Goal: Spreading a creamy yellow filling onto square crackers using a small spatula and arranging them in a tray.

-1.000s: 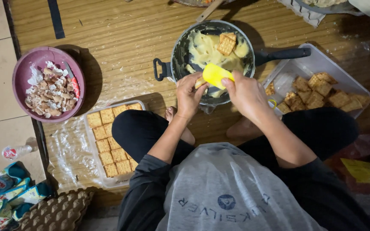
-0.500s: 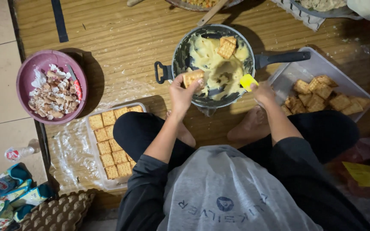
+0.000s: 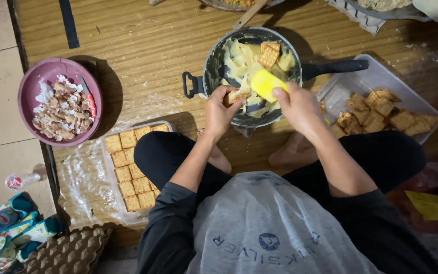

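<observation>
Over the wooden floor [image 3: 143, 61], the left hand [image 3: 219, 109] grips a square cracker [image 3: 235, 95] above the cream-filled dark pan [image 3: 214, 61], the right hand [image 3: 300, 104] grips a yellow spatula [image 3: 265, 83] beside it, and the clear tray of filled crackers [image 3: 128, 167] is only partly full.

One pan [image 3: 214, 63] with cream sits at upper centre, with one square cracker [image 3: 268, 55] lying in it. One purple bowl [image 3: 31, 86] of eggshells is at upper left. Two trays hold crackers: one tray [image 3: 108, 175] at lower left, one grey tray [image 3: 376, 76] at right. One yellow spatula [image 3: 265, 83] shows at centre, one egg carton [image 3: 67, 251] at bottom left.
</observation>
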